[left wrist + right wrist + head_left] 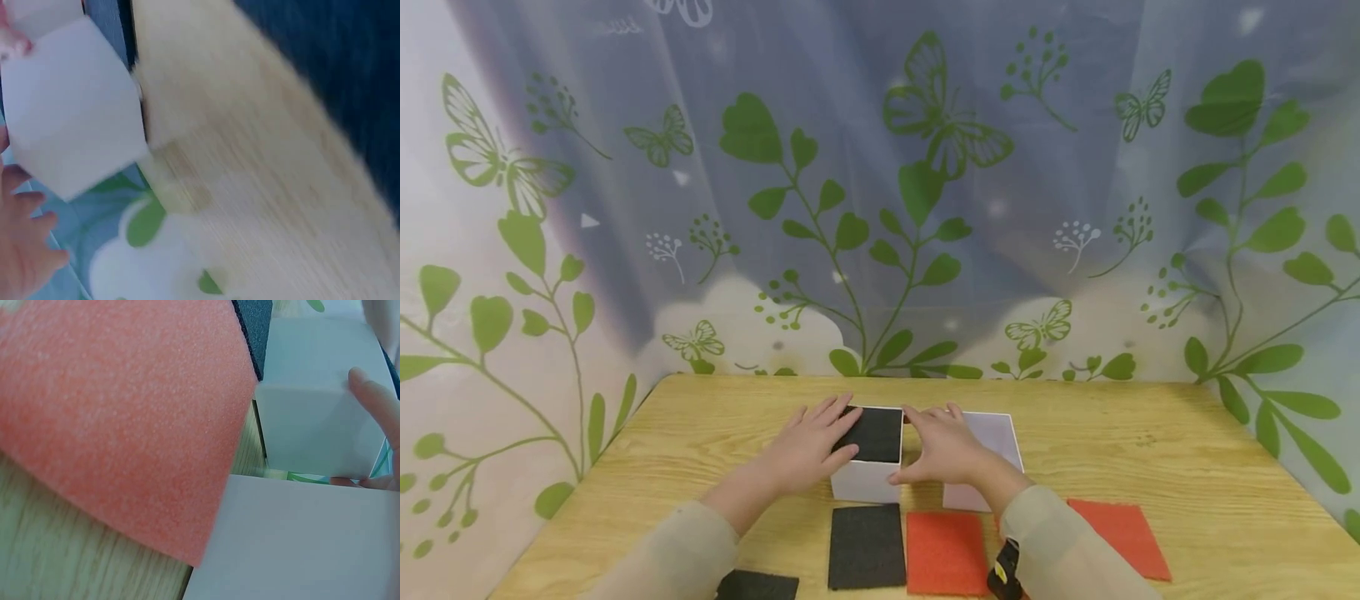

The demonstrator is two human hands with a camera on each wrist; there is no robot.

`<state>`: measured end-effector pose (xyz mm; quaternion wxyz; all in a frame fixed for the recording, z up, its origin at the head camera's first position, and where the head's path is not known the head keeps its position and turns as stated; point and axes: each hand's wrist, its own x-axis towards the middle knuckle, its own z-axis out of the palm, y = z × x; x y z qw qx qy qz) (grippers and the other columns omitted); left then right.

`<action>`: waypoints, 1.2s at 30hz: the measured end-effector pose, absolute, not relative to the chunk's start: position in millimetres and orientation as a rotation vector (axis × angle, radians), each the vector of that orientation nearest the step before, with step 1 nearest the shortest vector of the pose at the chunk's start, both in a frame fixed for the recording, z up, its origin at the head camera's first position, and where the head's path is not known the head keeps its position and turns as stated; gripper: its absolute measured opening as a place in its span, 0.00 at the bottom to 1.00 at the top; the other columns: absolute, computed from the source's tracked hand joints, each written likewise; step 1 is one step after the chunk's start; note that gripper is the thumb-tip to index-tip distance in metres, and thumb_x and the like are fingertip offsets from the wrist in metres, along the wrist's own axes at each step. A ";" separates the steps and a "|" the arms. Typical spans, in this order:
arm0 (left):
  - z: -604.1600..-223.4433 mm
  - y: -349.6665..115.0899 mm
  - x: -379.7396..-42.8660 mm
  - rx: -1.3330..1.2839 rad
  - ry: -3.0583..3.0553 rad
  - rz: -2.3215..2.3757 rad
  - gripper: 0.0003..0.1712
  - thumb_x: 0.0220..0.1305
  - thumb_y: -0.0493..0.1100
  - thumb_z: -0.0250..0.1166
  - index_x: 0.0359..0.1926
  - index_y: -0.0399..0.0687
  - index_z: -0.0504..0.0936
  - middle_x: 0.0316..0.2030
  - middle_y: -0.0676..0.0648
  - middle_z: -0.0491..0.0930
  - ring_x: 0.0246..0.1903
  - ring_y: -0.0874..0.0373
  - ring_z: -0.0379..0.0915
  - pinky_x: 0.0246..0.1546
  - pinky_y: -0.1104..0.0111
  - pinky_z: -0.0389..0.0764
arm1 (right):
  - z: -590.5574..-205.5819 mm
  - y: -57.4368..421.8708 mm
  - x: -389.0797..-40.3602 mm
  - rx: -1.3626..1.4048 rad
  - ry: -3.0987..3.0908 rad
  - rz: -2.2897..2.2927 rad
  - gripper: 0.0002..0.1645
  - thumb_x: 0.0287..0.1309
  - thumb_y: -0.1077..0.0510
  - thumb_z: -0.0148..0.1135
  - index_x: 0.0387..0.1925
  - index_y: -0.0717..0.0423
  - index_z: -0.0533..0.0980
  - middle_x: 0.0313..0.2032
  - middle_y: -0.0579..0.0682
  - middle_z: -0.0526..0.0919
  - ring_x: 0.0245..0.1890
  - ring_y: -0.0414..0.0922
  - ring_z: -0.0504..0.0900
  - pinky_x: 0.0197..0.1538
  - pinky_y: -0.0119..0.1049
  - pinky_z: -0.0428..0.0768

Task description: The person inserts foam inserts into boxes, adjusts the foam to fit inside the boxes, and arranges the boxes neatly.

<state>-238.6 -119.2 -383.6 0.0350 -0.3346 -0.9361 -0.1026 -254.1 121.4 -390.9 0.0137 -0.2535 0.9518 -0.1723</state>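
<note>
A white box point(867, 483) stands mid-table with a black foam square point(880, 435) at its top. My left hand point(811, 443) lies over the box's left side, fingers spread and fairly straight, their tips on the black square. My right hand point(947, 446) spans the box's right side, its thumb near the front edge and a finger at the far corner. In the right wrist view that thumb point(372, 397) lies against the white box point(322, 431). Behind my right hand stands a second white box point(996, 437), partly covered by the hand and forearm.
In front of the boxes lie a black foam square point(867, 546) and a red one point(946, 554). Another red square point(1120, 537) is at right, partly under my sleeve. A further black piece point(760, 586) sits at the near edge. A patterned curtain point(880, 250) hangs behind the table.
</note>
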 end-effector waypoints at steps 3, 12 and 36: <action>-383.9 -110.7 -228.7 -1.195 -2.691 -0.165 0.31 0.69 0.57 0.51 0.67 0.48 0.65 0.69 0.45 0.56 0.66 0.50 0.53 0.60 0.44 0.57 | -391.5 121.6 -253.9 -0.790 2.959 -0.558 0.63 0.38 0.31 0.69 0.69 0.58 0.56 0.56 0.50 0.74 0.61 0.52 0.65 0.66 0.56 0.41; -390.3 -94.3 -200.9 -1.274 -2.505 0.031 0.33 0.63 0.55 0.59 0.66 0.48 0.66 0.64 0.49 0.65 0.62 0.56 0.62 0.57 0.52 0.66 | -390.4 122.1 -255.9 -0.782 2.973 -0.541 0.62 0.37 0.32 0.70 0.69 0.58 0.57 0.56 0.49 0.74 0.61 0.52 0.65 0.66 0.55 0.40; -399.5 -80.6 -199.0 -1.100 -2.403 -0.151 0.20 0.57 0.53 0.65 0.49 0.52 0.78 0.46 0.49 0.73 0.44 0.55 0.70 0.47 0.59 0.71 | -392.9 121.3 -254.6 -0.800 2.985 -0.544 0.62 0.37 0.32 0.71 0.68 0.59 0.58 0.55 0.49 0.75 0.59 0.52 0.66 0.66 0.57 0.41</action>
